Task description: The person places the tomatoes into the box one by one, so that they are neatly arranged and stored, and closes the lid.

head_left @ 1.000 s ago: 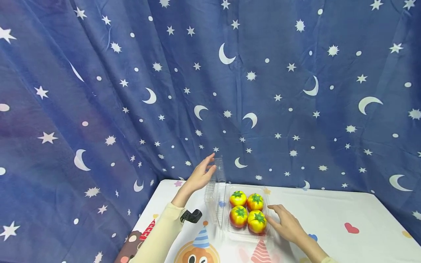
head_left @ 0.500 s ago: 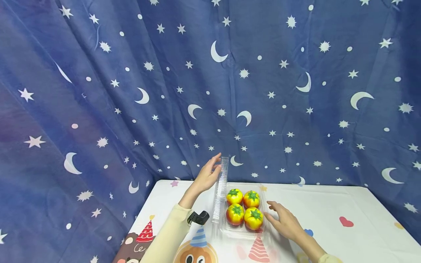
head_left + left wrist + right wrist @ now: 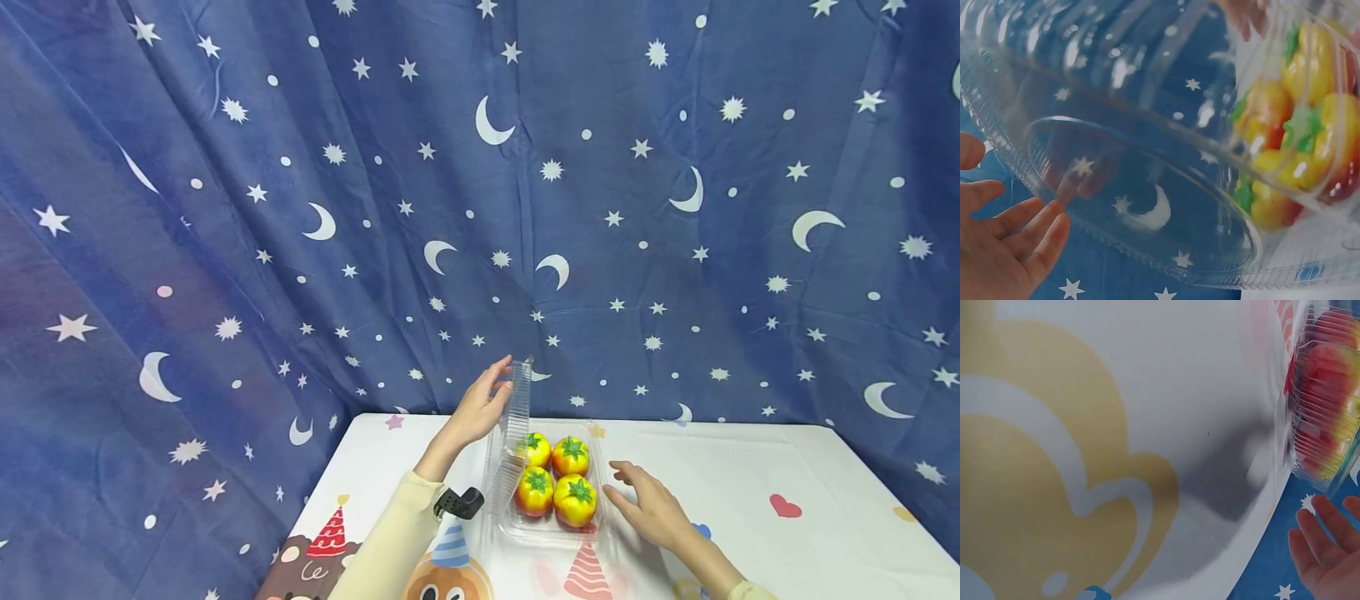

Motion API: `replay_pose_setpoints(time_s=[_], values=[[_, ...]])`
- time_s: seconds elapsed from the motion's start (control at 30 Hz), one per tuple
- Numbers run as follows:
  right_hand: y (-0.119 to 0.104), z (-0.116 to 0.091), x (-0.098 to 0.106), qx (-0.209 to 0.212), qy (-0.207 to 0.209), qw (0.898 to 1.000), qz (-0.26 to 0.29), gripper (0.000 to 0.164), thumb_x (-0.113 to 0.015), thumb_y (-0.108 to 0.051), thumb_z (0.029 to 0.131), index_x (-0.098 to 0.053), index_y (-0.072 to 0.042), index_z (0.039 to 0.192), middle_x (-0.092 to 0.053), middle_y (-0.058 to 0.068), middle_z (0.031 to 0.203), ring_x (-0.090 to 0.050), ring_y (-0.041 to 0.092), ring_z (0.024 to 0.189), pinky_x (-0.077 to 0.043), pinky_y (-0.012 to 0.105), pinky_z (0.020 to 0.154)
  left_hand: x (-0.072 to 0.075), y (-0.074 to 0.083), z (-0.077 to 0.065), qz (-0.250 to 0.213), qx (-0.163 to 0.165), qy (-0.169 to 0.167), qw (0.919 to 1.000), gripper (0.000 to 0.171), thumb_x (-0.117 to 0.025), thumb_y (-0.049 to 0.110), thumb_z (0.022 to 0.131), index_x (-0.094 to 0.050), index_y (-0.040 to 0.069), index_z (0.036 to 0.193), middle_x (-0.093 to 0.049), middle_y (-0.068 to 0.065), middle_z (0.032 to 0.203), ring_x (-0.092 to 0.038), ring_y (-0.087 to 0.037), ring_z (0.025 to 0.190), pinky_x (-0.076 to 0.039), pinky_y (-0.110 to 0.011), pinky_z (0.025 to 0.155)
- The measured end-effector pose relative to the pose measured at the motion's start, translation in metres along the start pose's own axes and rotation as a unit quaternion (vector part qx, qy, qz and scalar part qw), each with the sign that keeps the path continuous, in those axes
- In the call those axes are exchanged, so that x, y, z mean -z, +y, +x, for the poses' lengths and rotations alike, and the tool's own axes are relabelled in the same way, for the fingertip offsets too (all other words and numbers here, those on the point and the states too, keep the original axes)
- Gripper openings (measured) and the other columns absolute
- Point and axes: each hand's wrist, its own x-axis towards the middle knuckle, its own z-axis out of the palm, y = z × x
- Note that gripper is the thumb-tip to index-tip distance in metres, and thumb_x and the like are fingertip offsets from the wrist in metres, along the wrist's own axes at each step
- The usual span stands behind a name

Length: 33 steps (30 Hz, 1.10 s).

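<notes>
A clear plastic clamshell container sits on the table holding several yellow-and-red fruits with green leafy tops. Its hinged lid stands raised on the left side, leaning inward over the left fruits. My left hand is at the outer face of the lid; in the left wrist view its fingertips are right at the lid's ribbed edge, fingers extended. To the right of the container is my right hand, fingers relaxed and apart, fingertips close to the container's side wall. It grips nothing.
The white tablecloth carries printed cartoon figures, party hats and a red heart. Behind the table hangs a blue curtain with moons and stars. A black band with a small device is on the left wrist.
The left hand has moved right together with the lid, which has swung from leaning outward, through upright, to tilting over the fruits. The right hand stays beside the container; the view shifted slightly.
</notes>
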Motion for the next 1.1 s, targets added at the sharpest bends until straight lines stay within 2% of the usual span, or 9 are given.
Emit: replay_pose_setpoints(time_s=[0.23,0.6,0.87,1.1], values=[[-0.0015,0.0007,-0.0031,-0.003,0.000,1.000,0.013,0.047,-0.062,-0.035,0.096,-0.058,-0.004,0.131,-0.067,0.016,0.115,-0.063,0.037,0.106,-0.049,0.059,0.088,-0.0021,0.0023,0.0003,-0.002,0.009,-0.004,0.9999,0.051,-0.039,0.020,0.105,-0.031,0.002,0.152,-0.045,-0.026,0.144,-0.053,-0.041,0.125,-0.048,-0.053,0.098],[-0.0039,0.0013,-0.0036,-0.006,-0.010,1.000,0.014,0.046,-0.063,-0.033,0.096,-0.058,-0.004,0.131,-0.068,0.013,0.114,-0.065,0.035,0.104,-0.051,0.057,0.087,-0.0016,0.0007,-0.0008,0.008,0.003,0.013,0.9999,0.051,-0.041,0.021,0.105,-0.033,0.001,0.151,-0.048,-0.026,0.141,-0.054,-0.041,0.123,-0.048,-0.051,0.099],[-0.0030,0.0010,-0.0018,-0.006,-0.013,1.000,0.021,0.045,-0.062,-0.034,0.096,-0.058,-0.004,0.129,-0.067,0.015,0.114,-0.065,0.035,0.104,-0.051,0.056,0.087,-0.0006,-0.0045,-0.0013,0.011,0.004,0.029,0.9995,0.051,-0.044,0.018,0.103,-0.035,0.003,0.151,-0.048,-0.027,0.137,-0.057,-0.040,0.120,-0.051,-0.051,0.094],[-0.0023,0.0005,-0.0049,-0.016,-0.017,0.999,0.030,0.045,-0.063,-0.035,0.096,-0.059,-0.004,0.129,-0.068,0.013,0.113,-0.066,0.034,0.103,-0.052,0.055,0.086,-0.0044,-0.0028,-0.0045,0.009,0.011,0.018,0.9997,0.051,-0.043,0.019,0.104,-0.033,0.000,0.151,-0.047,-0.027,0.138,-0.054,-0.041,0.122,-0.048,-0.050,0.099]])
